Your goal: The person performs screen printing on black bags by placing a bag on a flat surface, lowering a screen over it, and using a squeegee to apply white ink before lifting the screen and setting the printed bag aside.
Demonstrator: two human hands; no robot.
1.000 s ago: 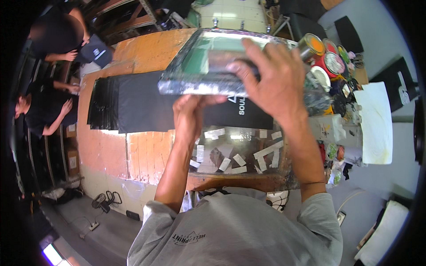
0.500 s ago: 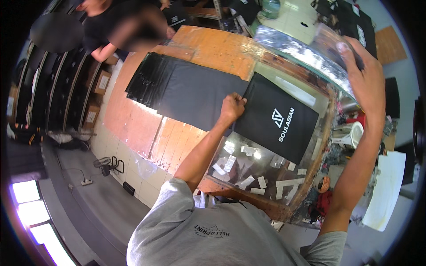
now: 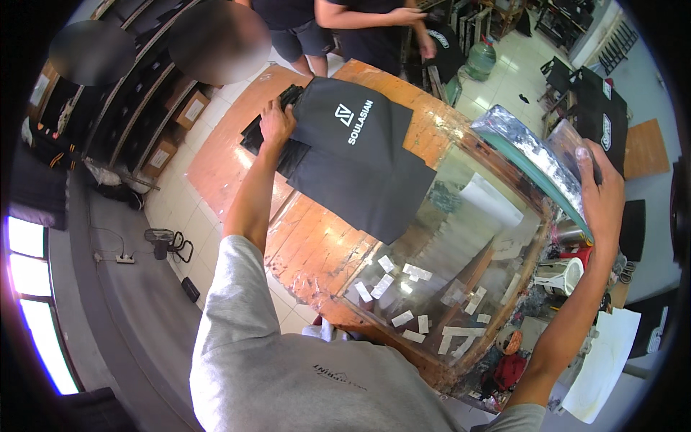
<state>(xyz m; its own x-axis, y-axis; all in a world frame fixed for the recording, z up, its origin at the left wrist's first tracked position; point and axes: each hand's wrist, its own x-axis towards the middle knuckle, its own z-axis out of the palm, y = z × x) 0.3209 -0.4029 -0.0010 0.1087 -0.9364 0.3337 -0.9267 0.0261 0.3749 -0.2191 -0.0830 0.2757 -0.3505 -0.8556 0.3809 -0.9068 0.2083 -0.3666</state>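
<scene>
My left hand [image 3: 277,124] is at the far left of the table, fingers and thumb closed on the left edge of a black fabric bag [image 3: 389,119] with a white printed logo. The bag lies over a spread stack of plain black bags [image 3: 360,191]. My right hand [image 3: 603,191] is raised at the right, gripping a brownish block that looks like a squeegee [image 3: 565,147]; its fingers are partly hidden behind it. Beside that hand a screen-printing frame [image 3: 522,133] with silver tape and a teal edge stands tilted up.
The glass-like printing surface [image 3: 425,288] carries several pale tape strips and a curled white sheet [image 3: 491,200]. A white tub [image 3: 561,277] and other supplies crowd the right side. Two people stand beyond the table, one with a hand [image 3: 407,17] held out. A green bottle [image 3: 481,59] stands behind.
My left hand has carried the printed bag left, off the printing surface onto the stack. The right hand still holds the squeegee beside the raised frame. My view has shifted.
</scene>
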